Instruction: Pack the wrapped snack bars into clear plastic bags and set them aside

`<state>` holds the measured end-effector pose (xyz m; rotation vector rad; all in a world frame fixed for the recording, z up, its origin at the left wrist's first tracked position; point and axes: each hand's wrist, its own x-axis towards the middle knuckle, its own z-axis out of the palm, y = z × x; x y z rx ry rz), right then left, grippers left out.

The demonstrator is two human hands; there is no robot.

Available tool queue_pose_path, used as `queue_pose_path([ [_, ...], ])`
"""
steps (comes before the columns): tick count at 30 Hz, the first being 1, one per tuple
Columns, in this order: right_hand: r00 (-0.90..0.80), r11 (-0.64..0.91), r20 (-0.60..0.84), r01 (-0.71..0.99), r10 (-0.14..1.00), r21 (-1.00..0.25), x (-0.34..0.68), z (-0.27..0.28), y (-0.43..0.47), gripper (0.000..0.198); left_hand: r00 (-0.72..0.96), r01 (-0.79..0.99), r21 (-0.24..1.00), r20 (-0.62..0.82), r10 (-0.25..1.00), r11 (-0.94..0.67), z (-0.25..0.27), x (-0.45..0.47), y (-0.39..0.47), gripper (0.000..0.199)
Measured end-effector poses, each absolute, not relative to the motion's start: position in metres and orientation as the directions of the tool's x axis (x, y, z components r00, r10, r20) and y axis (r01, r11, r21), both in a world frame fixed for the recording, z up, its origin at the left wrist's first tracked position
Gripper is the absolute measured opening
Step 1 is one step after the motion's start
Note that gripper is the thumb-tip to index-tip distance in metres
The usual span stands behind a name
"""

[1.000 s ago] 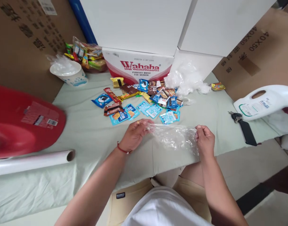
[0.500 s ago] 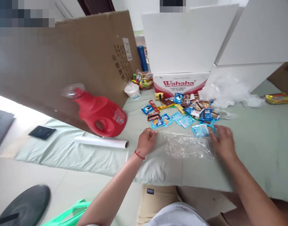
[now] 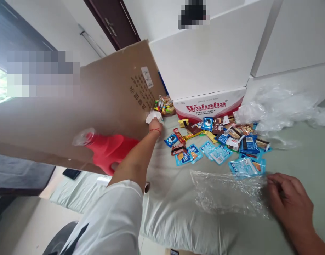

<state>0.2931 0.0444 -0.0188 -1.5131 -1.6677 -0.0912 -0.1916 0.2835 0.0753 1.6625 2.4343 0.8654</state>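
My left hand reaches far forward to a small white cup beside the cardboard panel. Its fingers close at the cup's near rim, and part of them is hidden. A clear plastic bag lies flat and crinkled near the table's front. My right hand rests at the bag's right edge with curled fingers, pinching that edge. Just beyond the bag lie light-blue snack packets. A pile of small wrapped snacks in blue, brown and yellow spreads behind them.
A red detergent jug stands left of my arm, before a tall cardboard panel. A Wahaha carton backs the snacks. Crumpled clear plastic sits at the right. A filled snack bag lies behind the cup.
My left hand has moved forward from the table's front to the cup. My right hand stays beside the plastic bag. The view has tilted and shifted.
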Motion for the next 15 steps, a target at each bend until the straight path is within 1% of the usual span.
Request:
queue_pose_path([
  [2,0.161,0.216,0.571,0.817,0.805,-0.534,0.294,-0.013,0.041,0.016,-0.406,0.852,0.451,0.245,0.880,0.267,0.074,-0.197,0.286,0.009],
  [5,0.235,0.171,0.533,0.779,0.813,-0.603,0.294,-0.011,0.038,0.016,-0.359,0.888,0.396,0.275,0.892,0.235,0.077,-0.189,0.270,0.008],
  [7,0.258,0.164,0.533,0.768,0.806,-0.620,0.294,-0.012,0.037,0.016,-0.309,0.913,0.361,0.309,0.900,0.190,0.083,-0.174,0.245,0.010],
  [10,0.281,0.175,0.588,0.781,0.758,-0.600,0.291,-0.011,0.036,0.017,-0.212,0.944,0.315,0.367,0.906,0.094,0.097,-0.145,0.186,0.012],
  [11,0.293,0.175,0.604,0.785,0.741,-0.595,0.290,-0.007,0.034,0.018,-0.161,0.954,0.297,0.386,0.908,0.043,0.101,-0.134,0.161,0.014],
  [13,0.322,0.178,0.629,0.780,0.708,-0.599,0.287,0.009,0.028,0.018,0.059,0.962,0.211,0.452,0.890,-0.171,0.107,-0.109,0.110,0.018],
  [15,0.308,0.215,0.648,0.772,0.696,-0.598,0.284,0.035,0.021,0.020,0.233,0.925,0.163,0.473,0.850,-0.344,0.110,-0.082,0.063,0.019],
])
